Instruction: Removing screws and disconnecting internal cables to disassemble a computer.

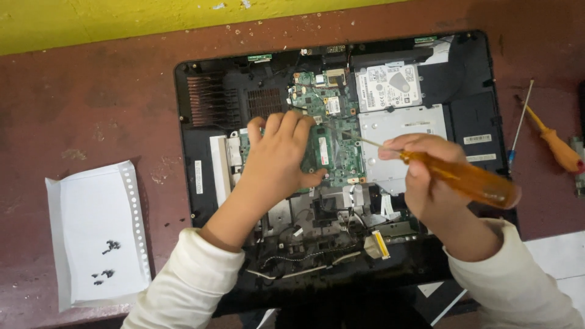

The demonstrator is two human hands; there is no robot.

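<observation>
The right hand (426, 176) is closed around the amber, translucent handle of a screwdriver (469, 181), whose thin shaft slants up and to the left, with its tip just over the right edge of the green motherboard (332, 146). The left hand (277, 155) lies palm-down and flat on that board, fingers spread toward the copper heatsink fins (265, 102) and thumb pointing right; it grasps nothing, only presses.

The board sits in the middle of an opened black laptop chassis (189, 152), which rests on a worn reddish table (91, 103). To the board's right lie a silver hard drive (390, 85) and, below that, a flat silver drive cover (402, 125). Loose cables and a flat ribbon connector (376, 244) trail across the chassis nearest the person.

By the look of it, the board is light, stiff and fragile: best held by its bare edges, never by chips or connectors. The driver's smooth handle looks slippery, so a full-fisted grip suits it.

Further out, a second orange-handled screwdriver (551, 143) lies on the table to the right. On the left, a white perforated paper sheet (97, 231) carries small dark screws (109, 247).
</observation>
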